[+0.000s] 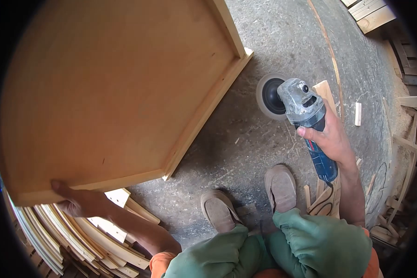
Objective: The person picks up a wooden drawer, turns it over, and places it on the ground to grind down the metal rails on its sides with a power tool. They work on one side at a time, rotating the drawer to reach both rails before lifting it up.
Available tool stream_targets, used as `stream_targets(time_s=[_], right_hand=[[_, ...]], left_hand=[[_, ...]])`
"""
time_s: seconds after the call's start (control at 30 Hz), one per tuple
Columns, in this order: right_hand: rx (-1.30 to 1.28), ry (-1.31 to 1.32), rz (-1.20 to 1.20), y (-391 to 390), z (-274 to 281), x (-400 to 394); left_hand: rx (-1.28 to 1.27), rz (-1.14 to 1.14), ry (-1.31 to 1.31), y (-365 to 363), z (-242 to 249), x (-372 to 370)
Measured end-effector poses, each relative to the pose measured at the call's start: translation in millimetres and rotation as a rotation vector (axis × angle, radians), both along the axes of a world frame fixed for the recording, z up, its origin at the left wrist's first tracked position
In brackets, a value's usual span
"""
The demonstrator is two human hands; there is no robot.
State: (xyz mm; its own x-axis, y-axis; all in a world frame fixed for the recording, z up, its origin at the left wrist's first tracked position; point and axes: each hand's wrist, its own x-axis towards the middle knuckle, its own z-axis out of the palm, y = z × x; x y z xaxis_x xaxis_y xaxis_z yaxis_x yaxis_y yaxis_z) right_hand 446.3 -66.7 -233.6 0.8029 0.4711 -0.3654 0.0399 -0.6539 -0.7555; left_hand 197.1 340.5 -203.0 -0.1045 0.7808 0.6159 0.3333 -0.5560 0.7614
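Observation:
My right hand [331, 136] is wrapped round the body of a blue and grey angle grinder [317, 153], thumb on its near side. The grinder's round sanding disc [269, 96] hangs over the concrete floor, apart from the wood. At lower left, my left hand [81, 200] grips the edge of a large wooden panel [111, 92] framed with thin wooden strips, fingers over the rim. The panel fills the upper left of the view and stands tilted. A dark cord [326, 201] trails from the grinder's end.
Stacked wooden strips [85, 241] lie at lower left below the panel. Offcuts and scrap wood [405, 153] line the right side, with pale boards [370, 14] at the top right. A small wood piece [358, 114] lies on the concrete floor [282, 41]. My shoes [280, 187] are at bottom centre.

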Motion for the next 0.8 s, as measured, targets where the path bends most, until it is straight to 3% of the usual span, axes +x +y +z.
stream_targets(time_s=[0.37,0.8], right_hand=[[-0.159,-0.059,0.124,54.4,-13.9,14.1],[-0.164,-0.070,0.133,76.0,-18.6,18.0]], left_hand=[[0.149,0.054,-0.202,-43.5,3.3,-16.4],[0.151,0.074,-0.184,-49.7,4.0,-18.4]])
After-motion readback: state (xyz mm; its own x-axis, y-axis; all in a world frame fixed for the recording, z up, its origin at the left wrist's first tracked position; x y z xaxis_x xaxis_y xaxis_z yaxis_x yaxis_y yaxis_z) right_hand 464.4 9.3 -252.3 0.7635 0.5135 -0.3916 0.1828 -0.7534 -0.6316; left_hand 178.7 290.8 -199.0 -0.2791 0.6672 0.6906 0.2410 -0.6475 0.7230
